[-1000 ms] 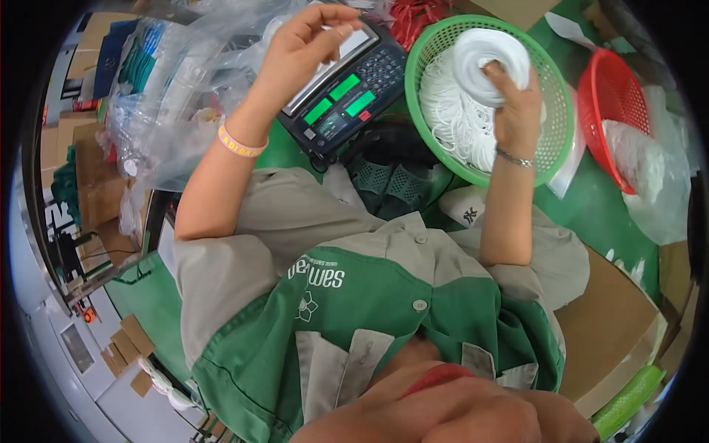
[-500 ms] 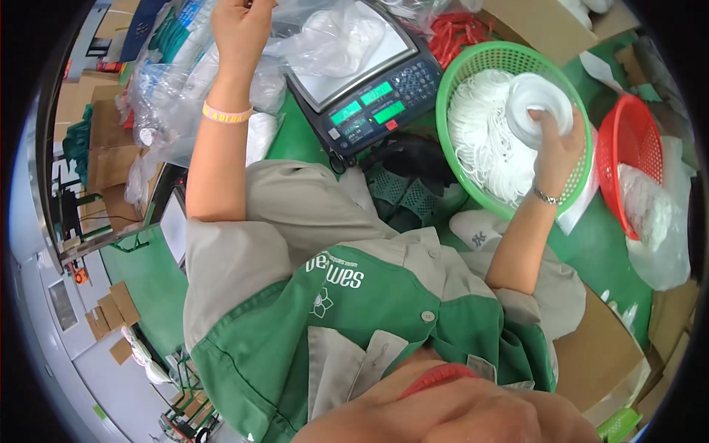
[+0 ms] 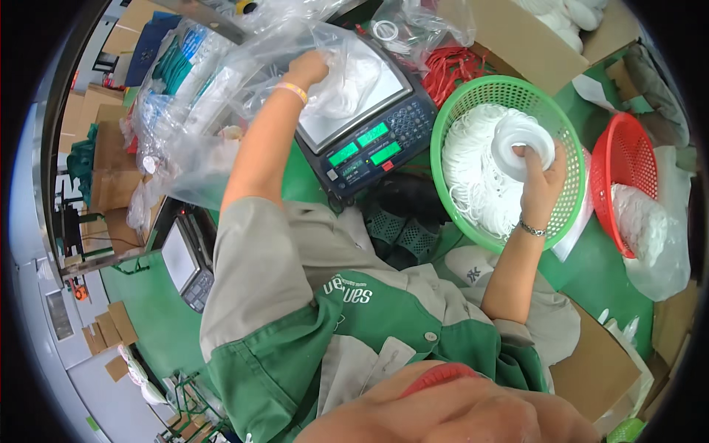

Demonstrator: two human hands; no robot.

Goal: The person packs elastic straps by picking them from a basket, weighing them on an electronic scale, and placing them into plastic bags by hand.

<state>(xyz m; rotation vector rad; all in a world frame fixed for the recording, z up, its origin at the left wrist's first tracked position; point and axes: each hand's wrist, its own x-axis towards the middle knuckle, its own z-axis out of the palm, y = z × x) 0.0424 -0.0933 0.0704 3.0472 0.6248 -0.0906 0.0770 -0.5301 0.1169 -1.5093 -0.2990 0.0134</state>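
My left hand is closed on a large clear plastic bag, beside the scale's pan. White contents in a clear bag rest on the pan of the dark digital scale, whose green displays are lit. To the right, my right hand grips a stack of white rings by its edge, thumb inside the opening. That stack is held over the green basket, which is heaped with white cord-like loops.
Red strips lie behind the green basket. A red basket stands at the right beside a clear bag of white material. An open carton is at the back; a second scale sits at the left.
My left hand has come down and right toward the scale, and the clear bag now spreads around it. My right hand keeps hold of the white rings, slightly lower and further left.
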